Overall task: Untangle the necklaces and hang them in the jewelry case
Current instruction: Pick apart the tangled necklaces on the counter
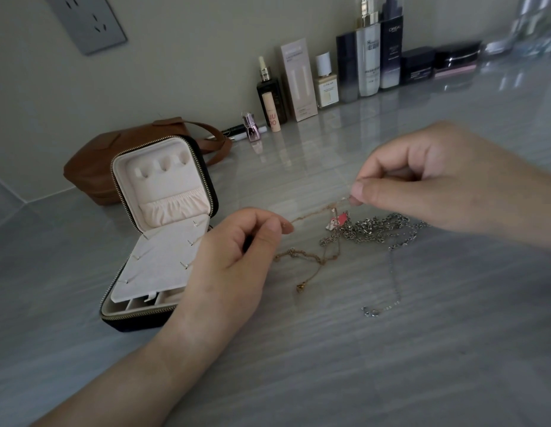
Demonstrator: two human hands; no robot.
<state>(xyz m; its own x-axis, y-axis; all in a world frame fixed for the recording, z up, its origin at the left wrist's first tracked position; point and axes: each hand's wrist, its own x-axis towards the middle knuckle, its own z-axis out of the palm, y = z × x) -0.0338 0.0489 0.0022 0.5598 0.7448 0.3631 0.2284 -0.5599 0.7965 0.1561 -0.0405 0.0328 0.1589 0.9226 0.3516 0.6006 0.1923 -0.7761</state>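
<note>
Gray tabletop [329, 359] bore the open jewelry case [163, 186]; left hand [237, 260] and right hand [428, 180] each pinched a tangled gold necklace [312, 213].

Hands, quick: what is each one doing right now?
Left hand: closed, pinching one end of a thin gold chain.
Right hand: closed, pinching the same chain further along.

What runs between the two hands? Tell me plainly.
In the head view, a thin gold chain spans from the left hand to the right hand, both pinching it; a pink pendant shows just below it near the right hand.
</note>
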